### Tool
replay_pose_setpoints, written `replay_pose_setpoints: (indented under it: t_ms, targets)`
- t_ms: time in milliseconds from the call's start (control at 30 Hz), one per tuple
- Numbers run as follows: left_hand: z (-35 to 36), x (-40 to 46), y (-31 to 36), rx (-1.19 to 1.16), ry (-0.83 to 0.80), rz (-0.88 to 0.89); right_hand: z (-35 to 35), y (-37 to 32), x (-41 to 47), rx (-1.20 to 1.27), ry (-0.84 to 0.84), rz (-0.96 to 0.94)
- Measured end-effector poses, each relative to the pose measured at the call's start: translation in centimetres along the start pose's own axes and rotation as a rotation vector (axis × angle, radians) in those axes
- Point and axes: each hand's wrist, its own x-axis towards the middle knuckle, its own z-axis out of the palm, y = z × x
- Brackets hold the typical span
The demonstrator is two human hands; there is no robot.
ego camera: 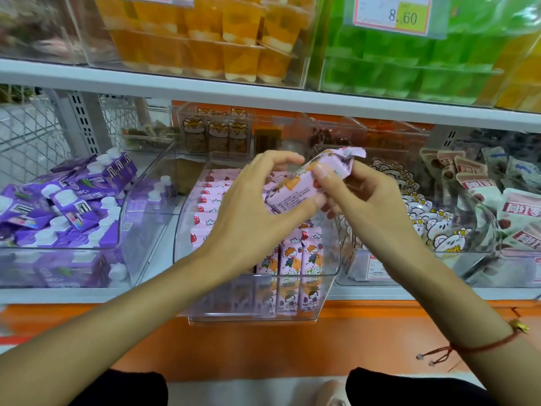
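A clear curved plastic bin (254, 313) is filled with pink snack packets (292, 259). Above it, the left hand (254, 212) and the right hand (363, 200) are both closed on a single tilted pink printed foil packet (295, 191), which is pinched near its crimped end.

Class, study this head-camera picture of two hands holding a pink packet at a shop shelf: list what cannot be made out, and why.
Head view: pink packet print, too small, partly covered by the left hand and right hand.
Head view: price tag, cut by the top edge; only 8.60 reads.
Head view: top-left bin contents, blurred.
Head view: back of the clear bin, behind the left hand.
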Motion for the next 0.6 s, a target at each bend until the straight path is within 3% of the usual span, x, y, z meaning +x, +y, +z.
replay_pose_setpoints:
  t_ms: [100, 200, 433, 533, 600]
  targets:
    - [-0.1, 0.6, -0.3, -0.231, -0.171, -0.224, -0.8, 0.3, 0.4, 0.114, -0.001, 0.072]
    - [0.4, 0.7, -0.8, -0.286, -0.219, -0.257, -1.7, 0.9, 0.5, 0.171, -0.029, 0.133]
    - [2.0, 0.1, -2.7, -0.144, -0.150, -0.275, -2.8, 1.6, 0.5, -0.016, 0.143, 0.049]
    - [2.1, 0.0, -3.4, 0.084, -0.245, -0.314, -3.2, 1.8, 0.8, -0.218, 0.231, -0.081]
    - [2.2, -0.2, -3.4, 0.302, -0.329, -0.238, -3.2, 2.0, 1.1, -0.325, 0.212, -0.150]
